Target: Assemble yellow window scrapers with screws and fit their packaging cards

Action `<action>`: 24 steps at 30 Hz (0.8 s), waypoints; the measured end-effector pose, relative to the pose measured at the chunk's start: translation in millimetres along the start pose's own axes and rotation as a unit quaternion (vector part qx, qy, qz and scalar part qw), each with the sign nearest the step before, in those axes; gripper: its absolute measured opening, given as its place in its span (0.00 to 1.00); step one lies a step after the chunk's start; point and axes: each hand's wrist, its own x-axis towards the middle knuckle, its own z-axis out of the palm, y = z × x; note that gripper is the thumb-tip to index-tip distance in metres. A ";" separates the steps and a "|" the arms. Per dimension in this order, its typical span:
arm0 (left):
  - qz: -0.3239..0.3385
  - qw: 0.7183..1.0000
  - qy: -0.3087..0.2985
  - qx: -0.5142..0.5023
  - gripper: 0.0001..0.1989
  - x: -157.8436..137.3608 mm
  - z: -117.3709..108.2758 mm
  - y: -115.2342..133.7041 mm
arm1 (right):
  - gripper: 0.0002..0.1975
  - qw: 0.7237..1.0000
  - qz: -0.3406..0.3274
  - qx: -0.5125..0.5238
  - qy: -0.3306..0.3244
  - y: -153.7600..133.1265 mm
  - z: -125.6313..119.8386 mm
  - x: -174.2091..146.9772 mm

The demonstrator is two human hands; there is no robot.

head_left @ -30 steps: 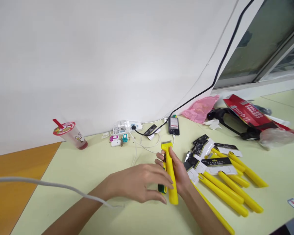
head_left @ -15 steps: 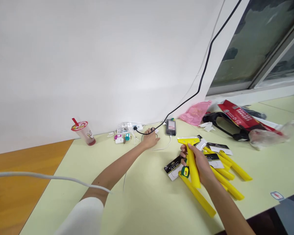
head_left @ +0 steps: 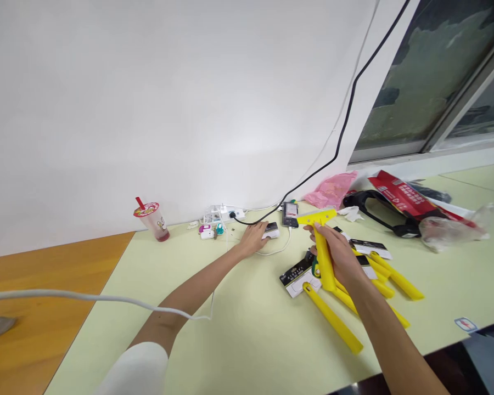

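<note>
My right hand is wrapped round the yellow handle of a scraper, raised above the table with its wide blade end pointing away from me. Below it lie several more yellow scrapers with black-and-white cards, among them a card on the left. Close to the wall, my left hand has its fingers closed at the end of a small black-and-white packet. Part of that packet is hidden by the fingers. A phone with a white cable lies just right of it.
A power strip with a black cord sits against the wall. Left stands a cup with a straw. A pink bag, a black frame and a red package lie right. A white cable crosses the foreground.
The small packet at my left hand now shows more, out to the right of the fingers. My right hand has lifted the scraper slightly farther forward. The view has shifted a little.
</note>
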 end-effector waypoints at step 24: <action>-0.036 0.965 0.236 -0.112 0.16 -151.3 -212.8 -6.6 | 0.26 0.939 -0.288 -0.173 -0.073 -78.5 135.4 17.9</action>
